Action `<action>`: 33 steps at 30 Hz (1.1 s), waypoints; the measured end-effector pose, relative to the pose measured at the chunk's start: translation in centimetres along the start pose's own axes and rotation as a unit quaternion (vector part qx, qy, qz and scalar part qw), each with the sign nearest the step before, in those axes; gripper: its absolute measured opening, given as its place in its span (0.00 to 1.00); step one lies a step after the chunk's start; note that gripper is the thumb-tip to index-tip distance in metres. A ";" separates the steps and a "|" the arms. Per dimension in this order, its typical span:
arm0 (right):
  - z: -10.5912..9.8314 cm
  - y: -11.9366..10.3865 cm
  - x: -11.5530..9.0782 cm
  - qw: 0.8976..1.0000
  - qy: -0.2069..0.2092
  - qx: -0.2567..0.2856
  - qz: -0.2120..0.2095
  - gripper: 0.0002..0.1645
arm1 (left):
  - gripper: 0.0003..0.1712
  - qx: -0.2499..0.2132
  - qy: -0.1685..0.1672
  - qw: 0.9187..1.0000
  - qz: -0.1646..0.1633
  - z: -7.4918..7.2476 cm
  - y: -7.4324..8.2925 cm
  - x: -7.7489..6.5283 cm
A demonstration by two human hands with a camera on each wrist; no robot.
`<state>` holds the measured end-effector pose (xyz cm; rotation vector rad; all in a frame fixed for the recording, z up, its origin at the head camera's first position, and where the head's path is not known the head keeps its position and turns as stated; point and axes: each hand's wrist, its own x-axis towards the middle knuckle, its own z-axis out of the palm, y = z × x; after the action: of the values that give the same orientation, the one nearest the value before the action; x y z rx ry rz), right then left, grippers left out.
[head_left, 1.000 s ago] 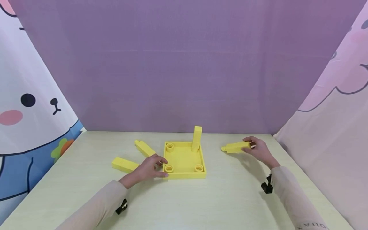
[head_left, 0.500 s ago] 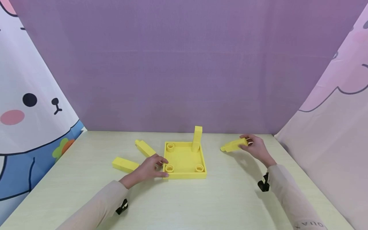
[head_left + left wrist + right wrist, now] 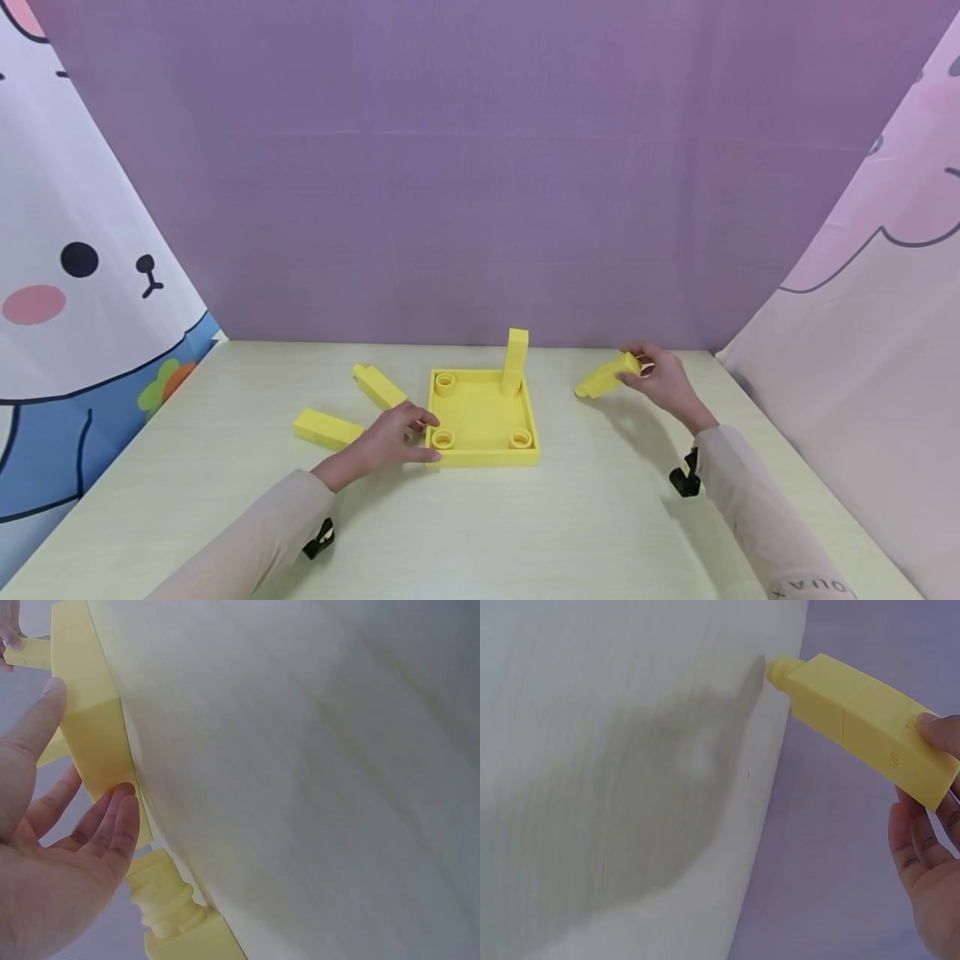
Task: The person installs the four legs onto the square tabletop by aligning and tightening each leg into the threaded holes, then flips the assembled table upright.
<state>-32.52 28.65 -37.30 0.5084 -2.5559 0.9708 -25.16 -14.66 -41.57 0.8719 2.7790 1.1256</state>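
Yellow post (image 3: pixel 859 721), square-sided, narrow rounded tip, tilted in right hand (image 3: pixel 664 385)

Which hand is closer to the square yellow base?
Left. The left hand grips the base at its left side; the right hand is apart, off to the right, holding a yellow post.

Facing me, a purple cloth (image 3: pixel 480 183) rose behind the pale, faintly grained bench (image 3: pixel 480 533); a white-and-blue cartoon curtain (image 3: pixel 97 333) hung on my left and a pink-and-cream sheet (image 3: pixel 877 350) on my right.
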 end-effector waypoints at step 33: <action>-0.1 -8.5 -1.2 0.992 -0.029 0.026 -0.120 0.23 | 0.27 -0.003 -0.001 1.000 -0.011 0.1 0.1 -0.1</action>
<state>-27.62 23.09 -33.04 0.8483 -2.4509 0.9497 -25.05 -14.62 -41.61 0.8400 2.7752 1.1302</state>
